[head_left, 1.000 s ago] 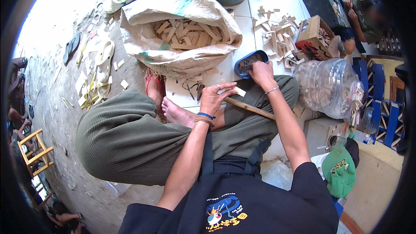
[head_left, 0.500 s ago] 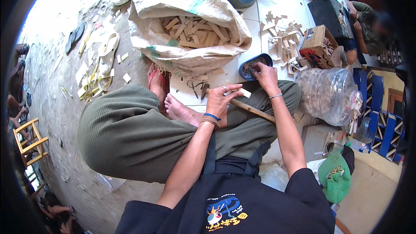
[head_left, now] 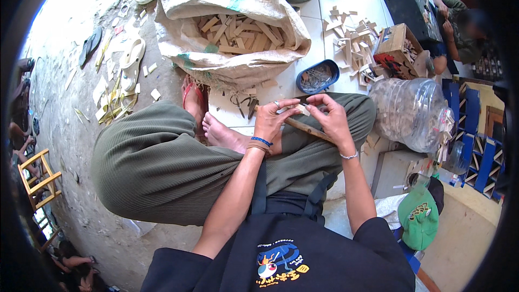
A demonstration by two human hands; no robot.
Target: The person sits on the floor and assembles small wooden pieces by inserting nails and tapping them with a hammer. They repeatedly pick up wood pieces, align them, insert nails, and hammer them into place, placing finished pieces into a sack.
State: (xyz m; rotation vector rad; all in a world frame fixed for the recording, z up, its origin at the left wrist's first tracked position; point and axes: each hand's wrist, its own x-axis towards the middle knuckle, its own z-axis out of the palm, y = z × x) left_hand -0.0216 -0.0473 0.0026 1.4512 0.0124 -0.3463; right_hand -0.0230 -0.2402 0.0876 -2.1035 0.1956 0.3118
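Observation:
My left hand (head_left: 272, 120) pinches a small pale wood piece (head_left: 303, 110) above my crossed legs. My right hand (head_left: 331, 121) meets it there, thumb and forefinger closed at the wood's right end; whatever tiny thing they may hold is too small to make out. Under both hands a wooden handle (head_left: 309, 129) lies across my leg, its left end hidden by my left hand. Just beyond my knee sits a blue oval tub (head_left: 333, 82) holding many thin metal bits that look like nails.
A white woven sack (head_left: 178, 35) full of wood pieces stands ahead. Loose wood pieces (head_left: 354, 40) are heaped to its right, beside a cardboard box (head_left: 399, 48) and a large clear plastic bottle (head_left: 408, 113). A green cap (head_left: 419, 219) lies at right. Another person (head_left: 465, 38) sits at far right.
My right hand has left the blue tub and come back toward me to the wood piece in my left hand. The tub's contents now show. My left hand has barely moved.

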